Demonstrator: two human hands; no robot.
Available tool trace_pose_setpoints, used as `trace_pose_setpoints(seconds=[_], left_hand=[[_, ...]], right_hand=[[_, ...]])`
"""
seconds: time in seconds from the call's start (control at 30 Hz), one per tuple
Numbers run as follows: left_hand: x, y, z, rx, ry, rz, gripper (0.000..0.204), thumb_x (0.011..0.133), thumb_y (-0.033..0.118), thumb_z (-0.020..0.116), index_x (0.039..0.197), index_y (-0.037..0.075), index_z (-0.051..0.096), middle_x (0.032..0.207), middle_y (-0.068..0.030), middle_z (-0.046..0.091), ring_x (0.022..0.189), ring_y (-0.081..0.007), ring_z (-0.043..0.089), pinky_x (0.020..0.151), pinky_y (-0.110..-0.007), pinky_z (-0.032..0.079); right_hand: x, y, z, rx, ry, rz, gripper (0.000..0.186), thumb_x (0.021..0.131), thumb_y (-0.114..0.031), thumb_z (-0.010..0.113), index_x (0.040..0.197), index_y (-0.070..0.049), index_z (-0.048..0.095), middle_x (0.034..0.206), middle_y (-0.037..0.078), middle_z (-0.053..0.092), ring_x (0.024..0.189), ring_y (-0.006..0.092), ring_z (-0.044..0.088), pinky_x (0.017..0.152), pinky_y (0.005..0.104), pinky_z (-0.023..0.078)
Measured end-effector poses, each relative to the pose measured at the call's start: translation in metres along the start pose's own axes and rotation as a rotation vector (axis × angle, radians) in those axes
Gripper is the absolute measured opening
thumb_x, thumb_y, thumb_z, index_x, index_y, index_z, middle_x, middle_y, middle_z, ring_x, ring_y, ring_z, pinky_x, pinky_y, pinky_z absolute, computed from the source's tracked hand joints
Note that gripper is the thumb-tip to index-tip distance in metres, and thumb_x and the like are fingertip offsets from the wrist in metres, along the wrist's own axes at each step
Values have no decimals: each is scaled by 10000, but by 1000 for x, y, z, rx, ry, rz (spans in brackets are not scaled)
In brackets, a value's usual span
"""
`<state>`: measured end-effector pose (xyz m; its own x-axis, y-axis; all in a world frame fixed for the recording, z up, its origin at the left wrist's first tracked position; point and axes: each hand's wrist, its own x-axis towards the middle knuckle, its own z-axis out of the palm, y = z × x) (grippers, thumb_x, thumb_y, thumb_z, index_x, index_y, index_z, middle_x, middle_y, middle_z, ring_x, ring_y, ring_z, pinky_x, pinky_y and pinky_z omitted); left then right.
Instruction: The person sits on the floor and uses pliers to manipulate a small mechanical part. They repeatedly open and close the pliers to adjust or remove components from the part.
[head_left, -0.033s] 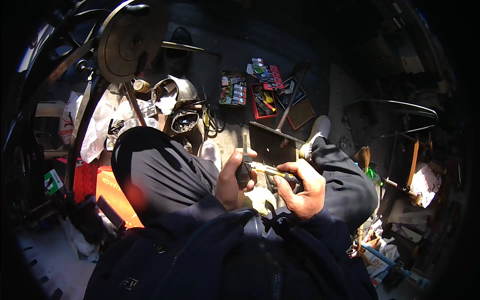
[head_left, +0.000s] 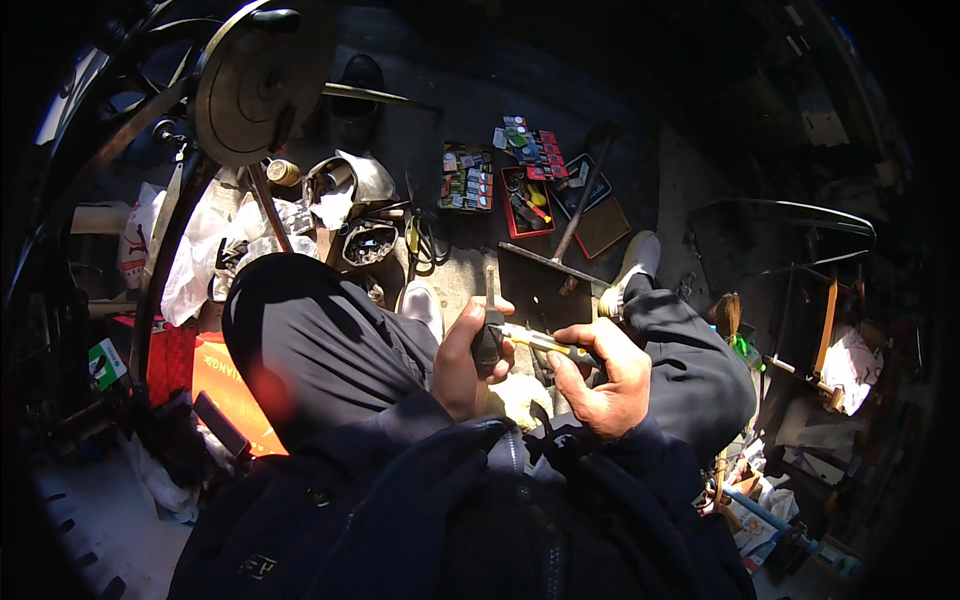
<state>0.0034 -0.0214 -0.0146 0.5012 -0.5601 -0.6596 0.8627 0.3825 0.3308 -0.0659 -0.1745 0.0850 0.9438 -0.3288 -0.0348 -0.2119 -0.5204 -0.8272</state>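
My left hand (head_left: pixel 459 368) is closed round a small black key fob (head_left: pixel 487 345), holding it upright above my lap. A thin blade-like piece sticks up from its top. My right hand (head_left: pixel 616 382) pinches a screwdriver (head_left: pixel 543 342) with a yellow and black handle between thumb and fingers. The screwdriver lies nearly level, and its tip end meets the right side of the fob by my left fingers. Exactly where the tip sits is too small to tell.
Ahead on the ground are a red tray (head_left: pixel 508 214) of hand tools, small blister cards (head_left: pixel 540 150) and a long T-shaped metal tool (head_left: pixel 583 212). A machine with a round disc (head_left: pixel 240 95) stands far left; an orange box (head_left: pixel 228 385) lies beside my left leg.
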Motion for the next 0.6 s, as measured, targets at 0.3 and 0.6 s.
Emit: trace_pose_setpoints(seconds=[0.3, 0.6], left_hand=[[1, -1, -2, 38, 5, -15, 387, 1069, 366, 415, 1193, 55, 611, 758, -67, 602, 581, -111, 515, 516, -223, 392], [0, -1, -1, 102, -16, 40, 380, 1061, 331, 363, 1182, 60, 601, 758, -63, 600, 559, -101, 500, 490, -216, 372]], right_hand=[[2, -2, -3, -85, -65, -51, 187, 824, 14, 752, 1002, 28, 699, 842, 68, 643, 705, 105, 613, 585, 230, 476], [15, -14, -3, -230, -79, -108, 291, 805, -4, 763, 1070, 27, 648, 918, 131, 659, 809, 223, 685, 721, 326, 550]])
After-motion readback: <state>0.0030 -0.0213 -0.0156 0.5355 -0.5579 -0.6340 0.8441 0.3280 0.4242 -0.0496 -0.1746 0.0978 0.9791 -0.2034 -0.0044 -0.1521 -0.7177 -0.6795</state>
